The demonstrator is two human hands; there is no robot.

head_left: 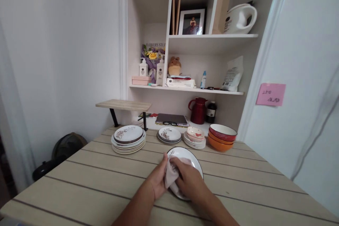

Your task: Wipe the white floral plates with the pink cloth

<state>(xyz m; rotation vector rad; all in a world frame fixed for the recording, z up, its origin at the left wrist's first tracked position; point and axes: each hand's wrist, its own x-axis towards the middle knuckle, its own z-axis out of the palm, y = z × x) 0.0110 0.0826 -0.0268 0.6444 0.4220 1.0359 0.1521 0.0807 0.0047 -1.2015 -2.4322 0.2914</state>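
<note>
1. Held a pale cloth [171, 173] bunched in the right hand [192, 180], fingers bent into the folds, over the face of a dark-rimmed white plate [195, 158].
2. Had the left hand [159, 180] curled at the plate's left edge, thumb raised against the cloth; could not tell whether closed on rim, cloth or both, with the fingers largely hidden.
3. Had the plate near the middle of the slatted wooden table [106, 173], in front of the other dishes; could not tell whether resting on the boards or lifted.
4. Saw behind, from left to right: a stack of larger plates [128, 141], a lower stack of floral plates [169, 136], pinkish bowls [195, 134] on small white plates [195, 144], and nested red and orange bowls [222, 136].
5. Saw a wooden riser [124, 105] behind the leftmost stack.
6. Saw farther back, beneath the white shelves [206, 37], folded glasses [170, 123], a red jug [198, 111] and, just beside the latter, a dark bottle [211, 111].
</note>
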